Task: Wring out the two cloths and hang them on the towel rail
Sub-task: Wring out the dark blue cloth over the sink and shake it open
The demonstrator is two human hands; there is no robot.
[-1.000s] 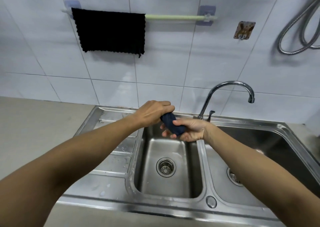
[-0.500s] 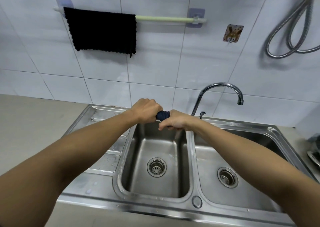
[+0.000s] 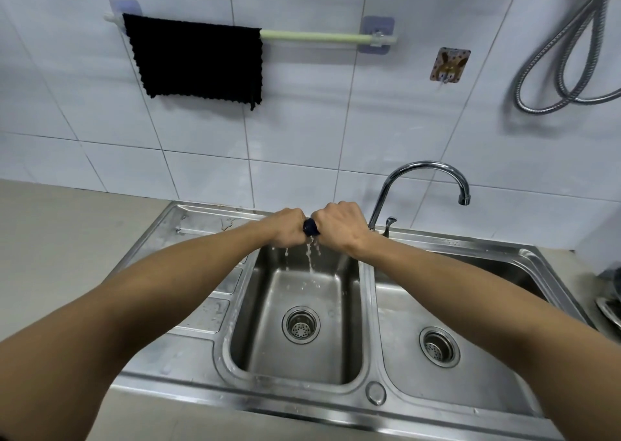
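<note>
A dark blue cloth (image 3: 310, 227) is twisted tight between my two fists over the left basin of the steel sink (image 3: 188, 235). My left hand (image 3: 288, 228) grips its left end and my right hand (image 3: 339, 228) grips its right end, so only a small bit of cloth shows between them. Water streams down from the cloth into the basin. A black cloth (image 3: 196, 59) hangs spread over the left part of the pale green towel rail (image 3: 312, 36) on the tiled wall.
A curved chrome tap (image 3: 420, 172) rises behind the divider between the two basins. Each basin has a drain strainer. A metal shower hose (image 3: 568, 71) loops on the wall at the right, next to a small adhesive hook (image 3: 449, 66). Dishes sit at the right edge.
My fists have closed together and turned knuckles up, twisting the blue cloth until it is nearly hidden. Water now runs out of it into the left basin.
</note>
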